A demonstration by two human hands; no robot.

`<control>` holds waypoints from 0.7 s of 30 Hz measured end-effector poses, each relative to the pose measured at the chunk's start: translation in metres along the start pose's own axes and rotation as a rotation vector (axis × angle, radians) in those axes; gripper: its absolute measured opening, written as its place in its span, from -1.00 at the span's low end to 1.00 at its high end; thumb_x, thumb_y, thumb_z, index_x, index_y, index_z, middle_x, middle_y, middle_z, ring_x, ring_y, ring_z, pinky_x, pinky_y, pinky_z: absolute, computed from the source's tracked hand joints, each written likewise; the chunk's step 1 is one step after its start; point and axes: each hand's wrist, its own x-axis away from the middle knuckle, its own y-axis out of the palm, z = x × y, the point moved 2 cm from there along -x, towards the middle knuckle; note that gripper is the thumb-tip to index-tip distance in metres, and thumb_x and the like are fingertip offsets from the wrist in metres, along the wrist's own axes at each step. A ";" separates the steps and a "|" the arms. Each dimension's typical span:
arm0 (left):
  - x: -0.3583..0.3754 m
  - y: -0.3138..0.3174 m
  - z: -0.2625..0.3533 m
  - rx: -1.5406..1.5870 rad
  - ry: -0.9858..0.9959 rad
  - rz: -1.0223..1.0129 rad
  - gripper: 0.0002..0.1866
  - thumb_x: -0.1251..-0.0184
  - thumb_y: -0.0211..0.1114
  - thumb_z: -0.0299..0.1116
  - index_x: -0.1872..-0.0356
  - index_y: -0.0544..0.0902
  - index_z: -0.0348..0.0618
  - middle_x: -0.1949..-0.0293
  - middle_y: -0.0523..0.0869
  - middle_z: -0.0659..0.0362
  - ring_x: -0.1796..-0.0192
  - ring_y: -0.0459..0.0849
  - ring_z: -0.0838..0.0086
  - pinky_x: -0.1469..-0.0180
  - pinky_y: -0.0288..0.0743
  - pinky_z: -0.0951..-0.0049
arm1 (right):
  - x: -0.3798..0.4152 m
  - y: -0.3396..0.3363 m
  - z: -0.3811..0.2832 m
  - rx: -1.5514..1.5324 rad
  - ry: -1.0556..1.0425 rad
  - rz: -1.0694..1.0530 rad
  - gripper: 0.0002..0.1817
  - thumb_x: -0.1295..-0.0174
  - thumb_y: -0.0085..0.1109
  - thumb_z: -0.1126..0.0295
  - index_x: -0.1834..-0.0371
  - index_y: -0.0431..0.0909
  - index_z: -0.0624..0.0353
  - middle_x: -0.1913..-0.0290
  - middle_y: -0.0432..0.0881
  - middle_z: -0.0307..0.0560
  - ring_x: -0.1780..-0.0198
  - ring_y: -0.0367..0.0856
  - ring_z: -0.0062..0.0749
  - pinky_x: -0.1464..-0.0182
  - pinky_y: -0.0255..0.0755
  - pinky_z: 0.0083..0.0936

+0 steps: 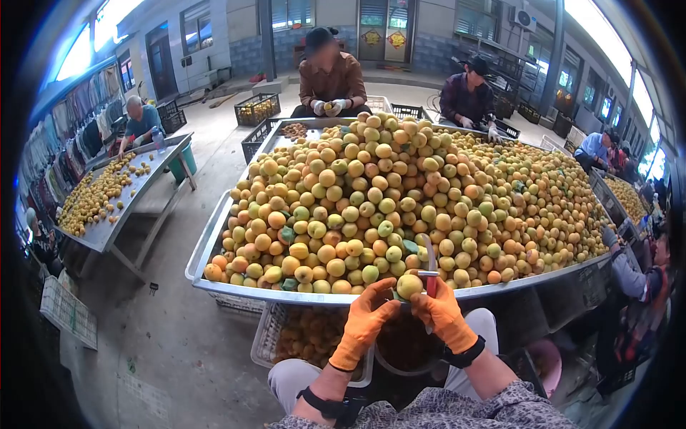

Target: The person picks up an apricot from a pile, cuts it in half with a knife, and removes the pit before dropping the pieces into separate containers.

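Note:
My left hand (pixel 366 322), in an orange glove, is closed with its fingertips at a yellow-green apricot (pixel 409 287). My right hand (pixel 446 311), gloved the same way, grips a small knife (pixel 431 284) with a red handle and a silver collar. Its curved blade points up, away from me. The apricot sits between both hands, just over the near rim of a metal-edged table (pixel 325 297). A large heap of apricots (pixel 357 207) covers that table, with a few green leaves among the fruit. My fingers partly hide the knife handle and the apricot's underside.
Below the rim stand a white crate (pixel 266 339) of dark orange pieces and a round tub (pixel 407 370). Co-workers sit across the table (pixel 332 75) and at its right side (pixel 632 268). Another table (pixel 139 189) with apricots stands left. Crates (pixel 257 109) lie around the concrete floor.

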 end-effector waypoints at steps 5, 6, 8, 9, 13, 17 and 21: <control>0.001 -0.005 -0.045 0.068 -0.130 0.019 -0.57 -0.17 0.32 -0.61 -0.11 0.56 -0.25 -0.05 0.59 0.14 0.07 0.65 0.48 0.05 0.58 0.52 | 0.020 -0.008 -0.007 -0.167 0.032 -0.021 -0.48 -0.12 0.21 0.59 -0.21 0.39 0.21 0.38 0.55 -0.13 0.60 0.43 -0.61 0.66 0.20 -0.73; 0.000 0.003 -0.043 -0.280 0.071 -0.110 -0.60 -0.16 0.33 -0.58 -0.08 0.58 -0.23 0.00 0.62 0.16 0.11 0.67 0.46 0.07 0.59 0.51 | 0.021 -0.016 -0.006 -0.254 0.036 -0.026 -0.53 -0.17 0.15 0.57 -0.20 0.39 0.21 0.41 0.50 -0.17 0.65 0.33 -0.61 0.66 0.19 -0.71; 0.010 0.024 -0.039 -1.183 0.673 -0.155 -0.69 -0.15 0.35 -0.49 0.04 0.67 -0.16 0.26 0.73 0.21 0.27 0.71 0.43 0.17 0.58 0.52 | 0.027 -0.027 -0.008 -0.267 0.029 0.009 -0.55 -0.19 0.13 0.56 -0.19 0.38 0.20 0.39 0.51 -0.17 0.65 0.32 -0.60 0.66 0.18 -0.71; 0.011 0.028 -0.037 -1.178 0.679 -0.165 -0.69 -0.15 0.35 -0.49 0.04 0.67 -0.16 0.26 0.73 0.21 0.27 0.71 0.43 0.17 0.58 0.52 | 0.028 -0.031 -0.009 -0.285 0.030 0.024 -0.57 -0.21 0.11 0.56 -0.19 0.38 0.20 0.36 0.51 -0.17 0.65 0.31 -0.59 0.66 0.17 -0.71; 0.007 0.016 -0.029 -0.554 -0.088 -0.010 -0.70 -0.27 0.34 -0.36 -0.01 0.68 -0.15 0.13 0.75 0.14 0.13 0.72 0.46 0.00 0.55 0.48 | 0.045 -0.037 0.001 -0.378 0.098 0.017 -0.64 -0.27 0.10 0.51 -0.13 0.39 0.17 0.30 0.55 -0.16 0.62 0.34 -0.59 0.64 0.20 -0.70; 0.024 0.035 0.002 0.007 -0.008 -0.311 -0.45 -0.42 0.25 -0.35 -0.38 0.35 -0.15 -0.18 0.53 0.15 -0.22 0.48 0.45 -0.22 0.40 0.47 | 0.053 -0.027 0.020 -0.356 0.164 -0.088 -0.70 -0.32 0.16 0.41 -0.09 0.43 0.16 0.30 0.56 -0.18 0.57 0.41 -0.62 0.64 0.18 -0.72; 0.029 0.029 0.003 0.078 0.028 -0.318 -0.46 -0.36 0.31 -0.38 -0.34 0.39 -0.16 -0.14 0.54 0.17 -0.17 0.52 0.49 -0.21 0.41 0.50 | 0.064 -0.013 0.013 0.037 0.027 -0.097 -0.67 -0.40 0.16 0.18 -0.05 0.47 0.18 0.39 0.54 -0.20 0.64 0.37 -0.68 0.65 0.16 -0.75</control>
